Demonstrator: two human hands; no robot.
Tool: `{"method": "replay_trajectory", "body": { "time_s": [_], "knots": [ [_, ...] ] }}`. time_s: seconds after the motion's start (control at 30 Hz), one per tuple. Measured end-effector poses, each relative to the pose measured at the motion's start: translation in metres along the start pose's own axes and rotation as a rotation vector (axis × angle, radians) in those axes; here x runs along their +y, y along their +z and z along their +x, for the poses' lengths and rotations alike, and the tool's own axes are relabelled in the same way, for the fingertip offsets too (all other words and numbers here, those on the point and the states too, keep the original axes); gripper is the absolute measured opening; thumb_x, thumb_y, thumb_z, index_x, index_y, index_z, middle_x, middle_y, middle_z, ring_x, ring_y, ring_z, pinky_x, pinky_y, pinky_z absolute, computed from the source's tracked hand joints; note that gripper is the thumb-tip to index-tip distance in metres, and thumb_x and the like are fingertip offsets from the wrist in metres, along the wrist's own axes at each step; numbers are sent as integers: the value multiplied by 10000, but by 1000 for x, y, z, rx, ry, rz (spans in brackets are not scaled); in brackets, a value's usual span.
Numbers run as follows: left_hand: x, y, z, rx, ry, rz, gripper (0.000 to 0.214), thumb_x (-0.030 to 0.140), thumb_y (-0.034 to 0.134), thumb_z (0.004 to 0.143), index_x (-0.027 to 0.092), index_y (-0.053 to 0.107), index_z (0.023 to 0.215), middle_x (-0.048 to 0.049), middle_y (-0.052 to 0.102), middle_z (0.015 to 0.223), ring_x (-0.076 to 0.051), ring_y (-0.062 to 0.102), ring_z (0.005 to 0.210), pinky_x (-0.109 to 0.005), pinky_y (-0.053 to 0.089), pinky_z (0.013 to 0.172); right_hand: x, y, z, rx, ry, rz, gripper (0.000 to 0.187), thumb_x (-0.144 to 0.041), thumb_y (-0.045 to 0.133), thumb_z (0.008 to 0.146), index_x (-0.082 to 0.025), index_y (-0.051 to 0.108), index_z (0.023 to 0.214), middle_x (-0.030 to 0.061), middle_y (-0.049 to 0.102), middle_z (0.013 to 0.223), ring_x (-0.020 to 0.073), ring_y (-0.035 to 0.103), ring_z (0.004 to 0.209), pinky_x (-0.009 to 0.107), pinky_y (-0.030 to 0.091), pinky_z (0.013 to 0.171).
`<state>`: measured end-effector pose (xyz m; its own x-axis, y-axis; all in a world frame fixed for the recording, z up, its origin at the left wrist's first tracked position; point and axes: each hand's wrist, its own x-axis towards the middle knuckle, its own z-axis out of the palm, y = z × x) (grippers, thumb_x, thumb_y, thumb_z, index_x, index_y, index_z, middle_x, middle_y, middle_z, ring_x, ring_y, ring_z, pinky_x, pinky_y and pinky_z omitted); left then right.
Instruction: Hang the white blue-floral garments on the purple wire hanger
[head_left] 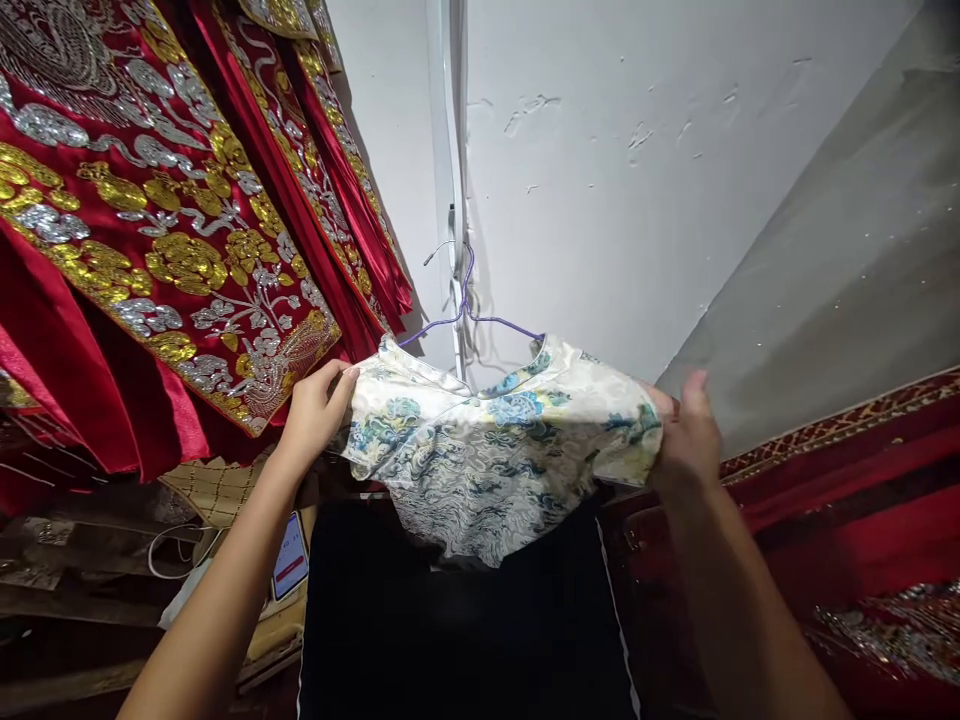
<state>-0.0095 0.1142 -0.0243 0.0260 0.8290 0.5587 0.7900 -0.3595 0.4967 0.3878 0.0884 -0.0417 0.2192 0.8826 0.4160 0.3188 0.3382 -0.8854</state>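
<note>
A pale short-sleeved blouse (487, 450) with blue, green and yellow floral patterns hangs in front of me on a purple wire hanger (499, 320). My left hand (319, 405) is closed on the edge of the sleeve at the left. On the other side, my right hand (686, 430) grips the opposite sleeve, thumb raised; its fingers are partly behind the cloth. Between both hands the blouse is spread wide. The hanger's hook (442, 250) stands beside a narrow white vertical strip, and I cannot tell what it hangs from.
Red cloth panels (187, 230) with gold and silver embroidery hang at the left. A phone (291, 560) with a lit screen lies below my left forearm. Black cloth (457, 630) fills the lower middle. More red cloth (862, 530) is at the right, before a scuffed white wall (637, 170).
</note>
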Motion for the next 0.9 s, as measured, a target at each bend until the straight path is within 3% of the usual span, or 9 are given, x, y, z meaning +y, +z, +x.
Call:
{"method": "replay_trajectory", "body": {
  "time_s": [0.13, 0.3, 0.4, 0.47, 0.53, 0.6, 0.7, 0.8, 0.9],
  "knots": [
    [10, 10, 10, 172, 69, 25, 310, 376, 423, 995, 166, 636, 1078, -80, 671, 1039, -216, 615, 982, -313, 454, 890, -18, -8, -2, 61, 243, 269, 439, -589, 736, 767, -157, 720, 843, 60, 641, 664, 187, 578, 560, 275, 431, 474],
    [49, 16, 10, 332, 207, -32, 342, 347, 528, 963, 203, 570, 1270, -126, 534, 1340, -265, 447, 1305, -436, 327, 1125, -27, -13, -1, 507, 174, 414, 388, -448, 836, 656, -144, 732, 873, 5, 613, 689, 131, 538, 572, 233, 424, 483],
    [73, 16, -7, 166, 174, -330, 286, 370, 537, 967, 203, 628, 1181, -110, 591, 1255, -256, 521, 1215, -429, 373, 1086, -24, -16, -27, 574, 118, 387, 298, -445, 770, 733, -181, 732, 867, -4, 611, 718, 140, 541, 591, 245, 415, 480],
    [87, 16, -20, -179, 46, -691, 321, 415, 503, 984, 194, 626, 1181, -105, 647, 1145, -235, 606, 1057, -399, 459, 982, -27, -13, -55, 353, 1, 288, 246, -450, 666, 836, -212, 715, 797, 0, 610, 698, 157, 541, 588, 263, 406, 481],
    [99, 16, -32, -465, -146, -1048, 377, 453, 495, 983, 187, 596, 1230, -108, 666, 1107, -220, 637, 978, -373, 497, 916, -36, -3, -82, -77, -183, 120, 267, -424, 588, 899, -224, 687, 753, 12, 622, 695, 167, 555, 593, 282, 426, 520],
    [106, 15, -43, -560, -359, -1296, 376, 444, 525, 969, 182, 591, 1231, -92, 663, 1044, -194, 641, 912, -324, 517, 843, -48, 12, -101, -512, -360, 18, 245, -419, 574, 914, -219, 673, 811, 27, 638, 740, 172, 583, 640, 292, 457, 597],
    [105, 10, -59, -549, -592, -1398, 252, 317, 604, 930, 171, 620, 1134, -7, 573, 763, -99, 538, 651, -191, 444, 618, -56, 33, -109, -849, -419, 5, 348, -529, 640, 875, -210, 692, 1003, 62, 682, 934, 192, 634, 801, 294, 502, 736],
    [95, -4, -76, -654, -629, -1274, 174, 274, 602, 931, 164, 603, 1066, 69, 365, 569, -59, 283, 495, -155, 283, 501, -44, 46, -95, -905, -361, 74, 424, -543, 500, 963, -241, 640, 1226, 89, 644, 1196, 218, 629, 1031, 323, 510, 885],
    [87, -28, -92, -949, -540, -1006, 234, 397, 532, 976, 174, 575, 1030, 85, 311, 546, -68, 217, 493, -176, 230, 486, -18, 53, -74, -615, -311, -51, 435, -425, 482, 993, -301, 481, 1409, 95, 525, 1396, 249, 509, 1272, 412, 431, 1064]
  ]
}}
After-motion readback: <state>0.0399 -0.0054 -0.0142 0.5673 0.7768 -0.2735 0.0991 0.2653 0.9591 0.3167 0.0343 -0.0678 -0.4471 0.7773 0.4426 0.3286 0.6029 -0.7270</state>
